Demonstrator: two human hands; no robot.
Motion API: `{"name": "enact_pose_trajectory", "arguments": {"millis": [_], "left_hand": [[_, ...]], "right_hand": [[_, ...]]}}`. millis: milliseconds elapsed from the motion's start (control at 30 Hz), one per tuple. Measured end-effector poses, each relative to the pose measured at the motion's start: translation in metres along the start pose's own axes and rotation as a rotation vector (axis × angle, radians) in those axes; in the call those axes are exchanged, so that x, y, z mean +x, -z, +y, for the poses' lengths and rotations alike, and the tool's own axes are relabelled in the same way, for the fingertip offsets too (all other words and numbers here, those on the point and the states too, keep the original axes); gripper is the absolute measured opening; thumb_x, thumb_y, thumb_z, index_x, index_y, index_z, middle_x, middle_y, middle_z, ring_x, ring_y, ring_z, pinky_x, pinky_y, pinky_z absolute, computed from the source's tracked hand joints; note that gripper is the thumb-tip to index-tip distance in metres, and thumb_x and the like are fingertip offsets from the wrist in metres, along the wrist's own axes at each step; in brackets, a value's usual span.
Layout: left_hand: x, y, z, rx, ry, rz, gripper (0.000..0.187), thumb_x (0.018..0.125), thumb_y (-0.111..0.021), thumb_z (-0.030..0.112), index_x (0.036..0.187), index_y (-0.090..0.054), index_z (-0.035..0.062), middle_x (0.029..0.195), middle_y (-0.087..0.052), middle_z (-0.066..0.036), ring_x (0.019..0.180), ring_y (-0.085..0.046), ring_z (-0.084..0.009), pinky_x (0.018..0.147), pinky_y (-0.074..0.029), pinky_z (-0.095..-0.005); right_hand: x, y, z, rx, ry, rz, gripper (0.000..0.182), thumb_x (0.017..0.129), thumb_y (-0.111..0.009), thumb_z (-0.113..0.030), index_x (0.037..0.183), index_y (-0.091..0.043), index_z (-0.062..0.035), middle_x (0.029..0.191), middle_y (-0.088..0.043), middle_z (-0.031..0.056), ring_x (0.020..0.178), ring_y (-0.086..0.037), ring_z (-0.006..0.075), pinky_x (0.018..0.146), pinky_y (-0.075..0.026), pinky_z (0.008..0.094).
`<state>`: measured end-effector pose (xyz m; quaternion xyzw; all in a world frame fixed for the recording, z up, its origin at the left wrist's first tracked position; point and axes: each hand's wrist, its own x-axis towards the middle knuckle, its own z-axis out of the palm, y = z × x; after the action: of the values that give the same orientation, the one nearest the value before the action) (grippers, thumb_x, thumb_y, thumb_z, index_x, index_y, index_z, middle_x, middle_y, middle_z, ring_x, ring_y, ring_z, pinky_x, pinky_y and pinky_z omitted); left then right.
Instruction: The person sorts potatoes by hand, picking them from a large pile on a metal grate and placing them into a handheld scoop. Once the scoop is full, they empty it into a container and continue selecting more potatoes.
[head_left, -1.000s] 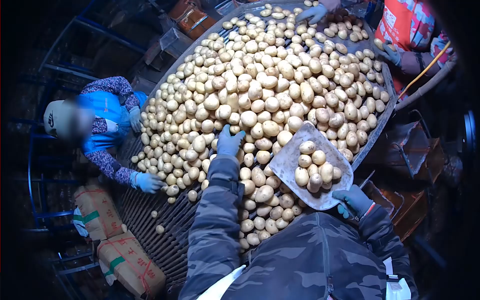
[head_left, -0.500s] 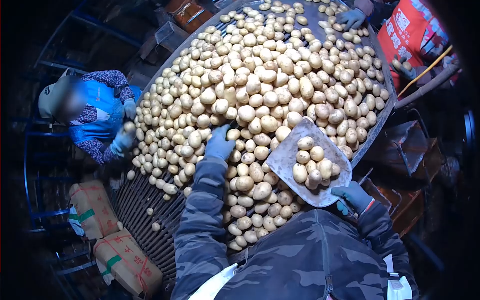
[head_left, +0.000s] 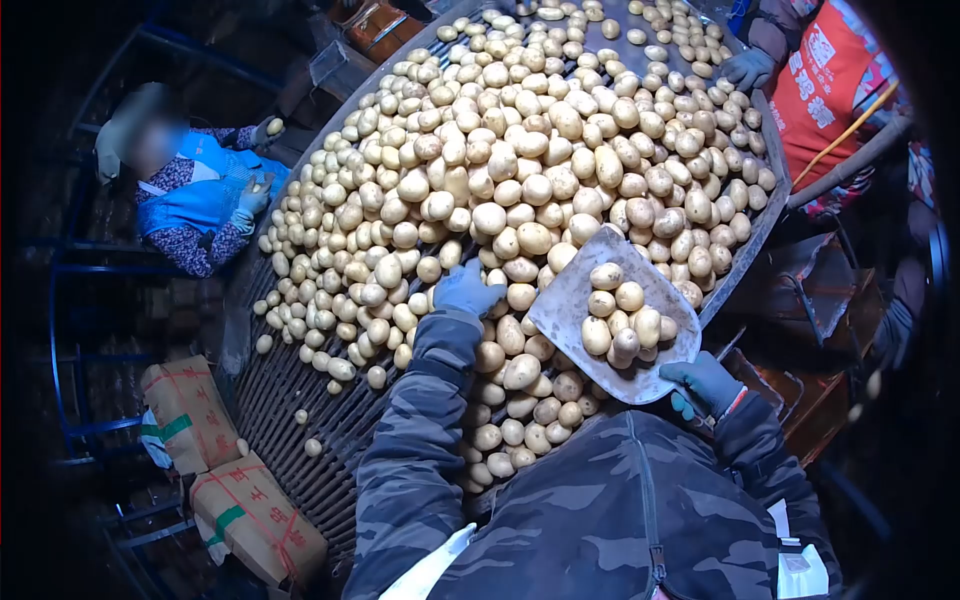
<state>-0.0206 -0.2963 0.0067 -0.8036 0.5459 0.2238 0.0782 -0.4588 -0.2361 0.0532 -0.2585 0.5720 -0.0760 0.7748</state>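
A large heap of potatoes (head_left: 480,160) lies in front of me on a slatted sorting table (head_left: 290,420). My left hand (head_left: 467,290), in a blue-grey glove, rests among the potatoes near the middle of the heap. Its thumb stands apart from the fingers, and no potato shows in its grasp. At the near right, my right hand (head_left: 706,384), gloved too, is closed round the handle end of a pale, worn scoop (head_left: 655,280). Several potatoes (head_left: 625,325) lie in the scoop, which sits over the near right part of the heap.
A co-worker in a blue apron (head_left: 205,195) stands at the left, holding a potato. Another person in a red apron (head_left: 825,85) is at the far right, a gloved hand (head_left: 750,68) at the table's edge. Two taped cartons (head_left: 258,515) stand lower left. Metal chutes (head_left: 790,290) flank the right.
My left hand has moved slightly right through the potatoes. The scoop has barely moved. The left co-worker's hands have drawn back from the heap, and blurred potatoes are in the air at far right.
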Motion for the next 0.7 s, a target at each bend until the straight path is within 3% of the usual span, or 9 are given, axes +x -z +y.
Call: {"name": "enact_pose_trajectory", "arguments": {"millis": [100, 133, 233, 267, 400, 500, 600, 700], "left_hand": [[0.002, -0.015, -0.002, 0.028, -0.046, -0.06, 0.066, 0.082, -0.071, 0.055, 0.135, -0.066, 0.0142, 0.133, -0.064, -0.018, 0.119, -0.062, -0.0354, 0.104, -0.05, -0.0464], [-0.003, -0.02, -0.005, 0.033, -0.108, 0.007, 0.061, 0.083, -0.07, 0.055, 0.128, -0.071, 0.0141, 0.13, -0.065, -0.017, 0.119, -0.062, -0.0337, 0.103, -0.05, -0.0456], [-0.013, -0.024, -0.003, -0.028, -0.098, 0.085, 0.058, 0.082, -0.072, 0.052, 0.125, -0.071, 0.0137, 0.126, -0.065, -0.017, 0.117, -0.063, -0.0339, 0.101, -0.05, -0.0456], [-0.012, -0.024, -0.006, -0.057, -0.191, 0.101, 0.051, 0.087, -0.07, 0.047, 0.124, -0.067, 0.0129, 0.123, -0.064, -0.019, 0.117, -0.062, -0.0355, 0.1, -0.051, -0.0477], [-0.01, -0.02, 0.001, 0.054, -0.329, 0.143, 0.036, 0.082, -0.077, 0.033, 0.105, -0.064, 0.0077, 0.113, -0.067, -0.018, 0.11, -0.065, -0.0354, 0.094, -0.052, -0.047], [-0.01, -0.014, 0.004, 0.033, -0.32, 0.114, 0.036, 0.081, -0.077, 0.032, 0.105, -0.065, 0.0066, 0.108, -0.068, -0.018, 0.106, -0.066, -0.0358, 0.093, -0.053, -0.0483], [-0.005, -0.017, 0.006, -0.093, -0.229, 0.136, 0.043, 0.08, -0.078, 0.031, 0.112, -0.068, 0.0049, 0.111, -0.07, -0.019, 0.107, -0.067, -0.0349, 0.095, -0.053, -0.047], [0.006, -0.019, -0.003, -0.3, -0.148, 0.001, 0.052, 0.079, -0.079, 0.033, 0.121, -0.069, 0.0037, 0.112, -0.072, -0.019, 0.106, -0.069, -0.0332, 0.095, -0.054, -0.0436]], "right_hand": [[-0.001, -0.002, 0.0, -0.02, 0.028, 0.021, 0.031, 0.093, -0.074, -0.022, 0.084, -0.071, 0.0072, 0.059, -0.065, 0.0114, 0.04, -0.059, 0.0195, 0.037, -0.047, 0.0311], [0.003, 0.001, 0.004, -0.052, 0.033, 0.032, 0.031, 0.093, -0.074, -0.022, 0.084, -0.072, 0.0072, 0.059, -0.065, 0.0113, 0.04, -0.059, 0.0193, 0.037, -0.047, 0.031], [0.008, 0.004, 0.007, -0.096, 0.028, 0.048, 0.031, 0.093, -0.074, -0.023, 0.084, -0.072, 0.007, 0.059, -0.065, 0.0111, 0.04, -0.059, 0.0188, 0.038, -0.047, 0.0308], [0.004, 0.003, 0.005, -0.076, 0.015, 0.04, 0.031, 0.093, -0.074, -0.023, 0.084, -0.072, 0.0068, 0.059, -0.065, 0.011, 0.04, -0.059, 0.0187, 0.038, -0.047, 0.0307], [0.001, -0.002, -0.001, -0.06, 0.007, 0.04, 0.031, 0.093, -0.074, -0.023, 0.084, -0.072, 0.006, 0.059, -0.065, 0.0108, 0.04, -0.058, 0.0184, 0.037, -0.046, 0.0305], [-0.006, -0.003, -0.015, -0.095, -0.057, 0.014, 0.028, 0.093, -0.074, -0.022, 0.087, -0.073, 0.0061, 0.061, -0.066, 0.0098, 0.042, -0.059, 0.0176, 0.038, -0.046, 0.0302], [0.003, -0.003, -0.005, -0.099, 0.033, 0.061, 0.026, 0.093, -0.073, -0.019, 0.088, -0.073, 0.006, 0.062, -0.066, 0.0094, 0.043, -0.06, 0.0174, 0.039, -0.046, 0.0301], [0.005, 0.001, -0.004, -0.047, -0.003, 0.014, 0.023, 0.092, -0.073, -0.017, 0.088, -0.072, 0.0052, 0.062, -0.066, 0.0092, 0.042, -0.059, 0.0174, 0.038, -0.045, 0.0305]]}}
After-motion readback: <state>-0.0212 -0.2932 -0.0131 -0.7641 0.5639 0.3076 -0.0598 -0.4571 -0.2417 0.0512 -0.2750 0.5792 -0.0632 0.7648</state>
